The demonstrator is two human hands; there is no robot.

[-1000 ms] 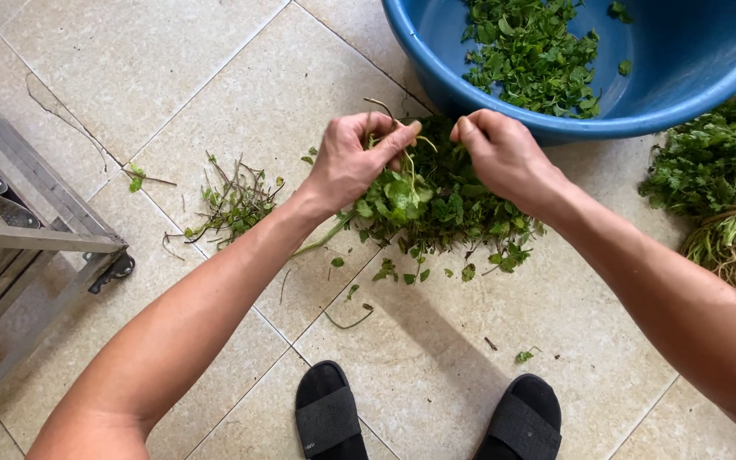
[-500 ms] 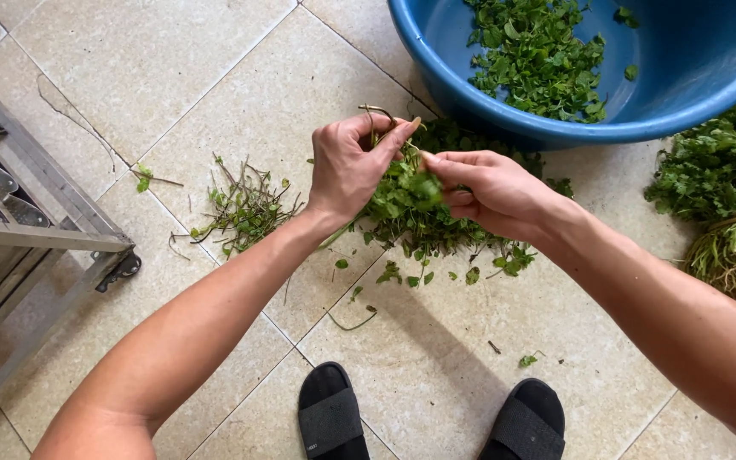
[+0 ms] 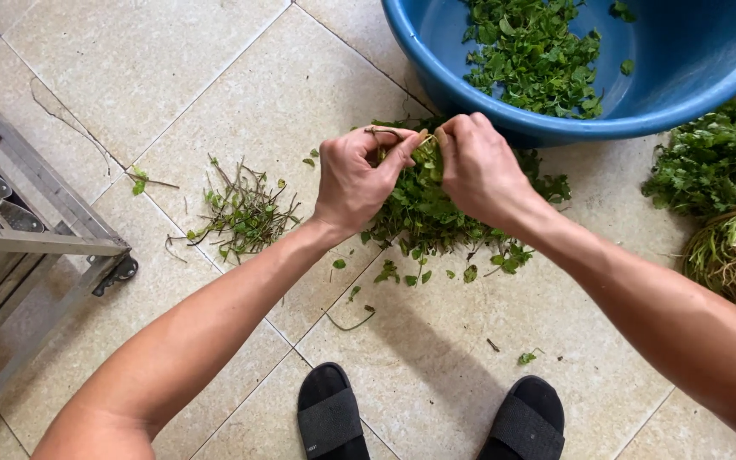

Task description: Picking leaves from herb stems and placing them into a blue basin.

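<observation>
My left hand (image 3: 356, 181) and my right hand (image 3: 480, 167) meet above the tiled floor, both pinching the same small bunch of green herb sprigs (image 3: 425, 155) by its stems. Under the hands lies a loose heap of green herbs (image 3: 436, 217). Just beyond them stands a blue plastic basin (image 3: 683, 77) holding picked green leaves (image 3: 531, 53). A small pile of bare stems and scraps (image 3: 244, 211) lies to the left of my left hand.
Bundles of uncut herbs with pale roots (image 3: 730, 213) lie at the right edge. A metal rack on small wheels (image 3: 27, 230) stands at the left. My two black sandals (image 3: 334, 417) are at the bottom. Stray leaves dot the beige tiles.
My right hand has moved left and up to meet the left hand, and both now grip one bunch of sprigs lifted over the heap.
</observation>
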